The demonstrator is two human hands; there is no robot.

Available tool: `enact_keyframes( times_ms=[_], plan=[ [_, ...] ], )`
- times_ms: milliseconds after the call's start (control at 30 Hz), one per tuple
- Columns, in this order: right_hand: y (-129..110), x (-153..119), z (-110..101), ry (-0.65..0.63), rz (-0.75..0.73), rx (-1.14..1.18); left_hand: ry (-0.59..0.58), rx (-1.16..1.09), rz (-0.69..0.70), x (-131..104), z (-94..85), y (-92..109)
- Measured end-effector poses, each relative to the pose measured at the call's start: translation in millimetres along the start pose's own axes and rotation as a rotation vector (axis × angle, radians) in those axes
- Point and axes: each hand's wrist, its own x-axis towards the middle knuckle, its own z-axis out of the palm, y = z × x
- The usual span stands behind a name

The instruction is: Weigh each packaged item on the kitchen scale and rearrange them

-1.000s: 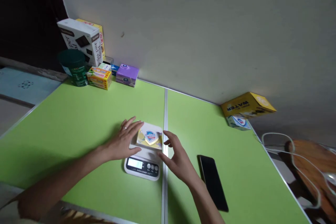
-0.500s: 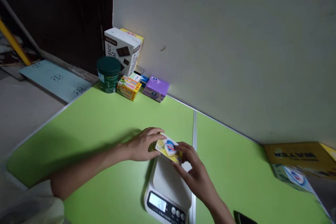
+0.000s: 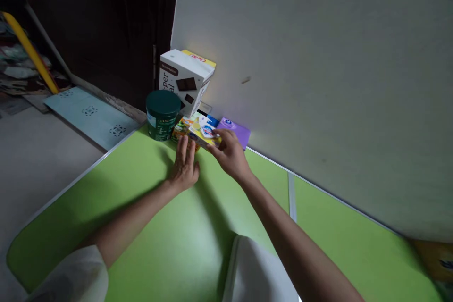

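Between the thumb and fingers of my right hand (image 3: 231, 153) is a yellow and white soap box (image 3: 206, 131). I hold it by its right end at the back of the table, above or against a yellow-orange box (image 3: 181, 127) that it partly hides. Whether the soap box rests on that box I cannot tell. My left hand (image 3: 184, 168) has its fingers stretched out at the front of the yellow-orange box, seemingly touching it. A dark green lidded tub (image 3: 163, 115) stands to the left, and a purple pack (image 3: 239, 133) lies to the right.
Behind the tub a white carton with chocolate pictures (image 3: 177, 78) stands near the wall (image 3: 318, 80), a yellow box (image 3: 203, 59) behind it. The kitchen scale (image 3: 253, 269) sits at the front of the green table (image 3: 159, 245). A brown carton (image 3: 432, 255) is at far right.
Both hands have moved from over the scale to the items by the wall. The soap box went along in my right hand; my left hand has let go of it. The view has shifted.
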Motion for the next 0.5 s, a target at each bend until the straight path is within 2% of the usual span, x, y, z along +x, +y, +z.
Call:
enact_keyframes(
  times_ms=[100, 200, 333, 500],
  plan=[
    [3, 27, 18, -0.013, -0.046, -0.038, 0.001, 0.05, 0.016, 12, 6.9, -15],
    [7, 39, 28, -0.017, -0.067, -0.054, -0.023, 0.042, -0.05, 19, 6.4, -18],
    [12, 41, 32, -0.014, -0.067, -0.052, -0.075, 0.001, -0.119, 21, 4.1, -17],
    [14, 39, 35, 0.01, -0.082, -0.069, -0.042, 0.043, -0.07, 20, 5.7, -16]
  ],
)
